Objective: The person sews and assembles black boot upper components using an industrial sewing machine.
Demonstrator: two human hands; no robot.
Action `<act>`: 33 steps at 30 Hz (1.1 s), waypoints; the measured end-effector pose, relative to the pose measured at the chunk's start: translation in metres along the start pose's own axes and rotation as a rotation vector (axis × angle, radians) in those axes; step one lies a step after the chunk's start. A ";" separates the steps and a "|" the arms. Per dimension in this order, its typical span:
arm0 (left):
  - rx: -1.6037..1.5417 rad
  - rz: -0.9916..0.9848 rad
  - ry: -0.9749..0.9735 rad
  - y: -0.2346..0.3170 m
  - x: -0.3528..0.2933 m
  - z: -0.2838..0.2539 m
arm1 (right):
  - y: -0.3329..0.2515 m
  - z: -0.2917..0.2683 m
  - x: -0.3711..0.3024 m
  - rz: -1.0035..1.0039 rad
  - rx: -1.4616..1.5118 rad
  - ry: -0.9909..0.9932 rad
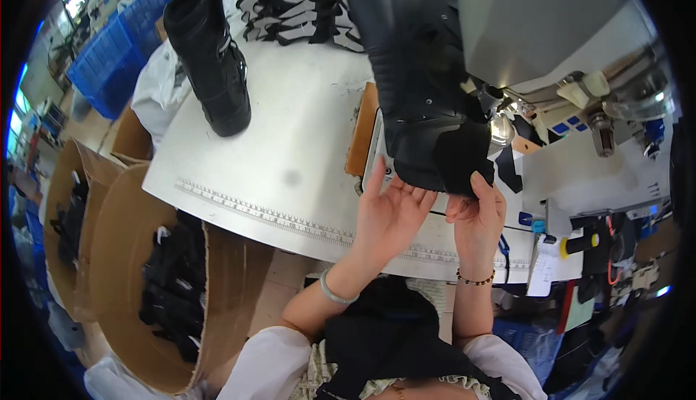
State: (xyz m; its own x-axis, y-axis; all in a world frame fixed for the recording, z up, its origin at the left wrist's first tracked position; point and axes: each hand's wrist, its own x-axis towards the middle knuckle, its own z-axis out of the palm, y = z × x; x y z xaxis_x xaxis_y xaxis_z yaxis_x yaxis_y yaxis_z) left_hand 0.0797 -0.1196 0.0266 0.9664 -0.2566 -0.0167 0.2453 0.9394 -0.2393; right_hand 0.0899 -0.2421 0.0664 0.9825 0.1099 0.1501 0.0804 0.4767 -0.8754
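A tall black boot upper [415, 81] lies under the sewing machine, its lower edge toward me. My left hand [395, 215] is palm-up at that edge, its fingers curled under the black material and its thumb at the side. Between thumb and fingers, my right hand [482, 219] grips the edge at the lower right corner. The machine's needle area is mostly hidden behind the upper. Farther left on the white table [304, 139] stands another black boot [216, 74] with buckles on its side.
The grey sewing machine head [540, 19] fills the upper right. Grey-and-black cut pieces [301, 5] lie at the back. A ruler strip [290, 222] follows the table's front edge. Cardboard boxes [119, 284] with black items stand at the left, blue crates [109, 59] behind.
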 end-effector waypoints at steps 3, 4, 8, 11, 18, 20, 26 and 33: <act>-0.152 -0.015 -0.156 0.005 0.000 -0.007 | 0.001 0.005 -0.002 -0.046 -0.044 0.038; -0.156 -0.014 -0.129 0.005 -0.004 -0.003 | 0.001 0.006 -0.002 -0.062 -0.020 0.074; -0.201 -0.048 -0.101 0.009 -0.008 0.000 | 0.000 0.012 -0.002 -0.084 -0.013 0.175; -0.201 -0.050 -0.051 0.011 -0.008 0.005 | 0.002 0.009 -0.001 -0.084 -0.007 0.179; -0.314 -0.118 -0.036 0.014 -0.006 -0.004 | 0.009 -0.001 -0.001 -0.067 0.061 0.248; -0.304 -0.125 -0.081 0.016 -0.007 -0.009 | 0.011 0.002 0.000 -0.071 0.028 0.233; -0.311 -0.088 -0.098 0.010 -0.006 -0.016 | 0.009 0.005 0.000 -0.088 0.070 0.373; -0.271 -0.077 -0.089 0.010 -0.011 -0.014 | 0.009 -0.003 -0.003 -0.041 0.025 0.156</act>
State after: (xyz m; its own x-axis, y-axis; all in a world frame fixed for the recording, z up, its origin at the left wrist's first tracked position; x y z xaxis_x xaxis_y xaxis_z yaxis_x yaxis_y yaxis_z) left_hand 0.0708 -0.1103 0.0112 0.9515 -0.2927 0.0944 0.3006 0.8200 -0.4871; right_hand 0.0888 -0.2409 0.0562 0.9928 -0.0455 0.1105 0.1184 0.5000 -0.8579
